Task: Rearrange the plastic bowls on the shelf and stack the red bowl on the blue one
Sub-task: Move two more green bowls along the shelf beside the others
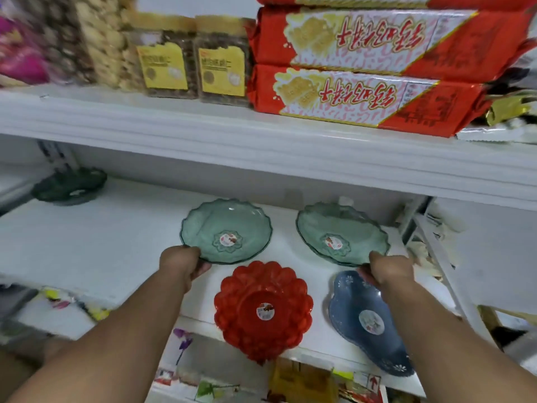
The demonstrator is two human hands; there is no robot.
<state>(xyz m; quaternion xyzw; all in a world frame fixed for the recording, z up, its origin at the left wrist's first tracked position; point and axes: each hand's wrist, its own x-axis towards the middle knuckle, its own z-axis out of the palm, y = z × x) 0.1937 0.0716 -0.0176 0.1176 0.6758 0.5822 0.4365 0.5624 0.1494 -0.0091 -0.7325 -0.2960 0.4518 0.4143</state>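
On the white shelf [116, 242] lie two clear green bowls, side by side at the back. My left hand [181, 264] grips the near-left rim of the left green bowl [226, 228]. The right green bowl [340, 231] is held at its near-right rim by my right hand [386, 270]. In front of them sits the red scalloped bowl [263, 309], overhanging the shelf's front edge. The blue bowl [369, 321] lies to its right, partly under my right wrist. Each bowl has a round sticker in its centre.
A dark green bowl [69, 186] sits at the far left back of the shelf. The shelf above carries red biscuit packs [363, 94] and jars with yellow labels [191, 68]. A metal shelf bracket [436, 251] stands at the right. Packets lie on the level below.
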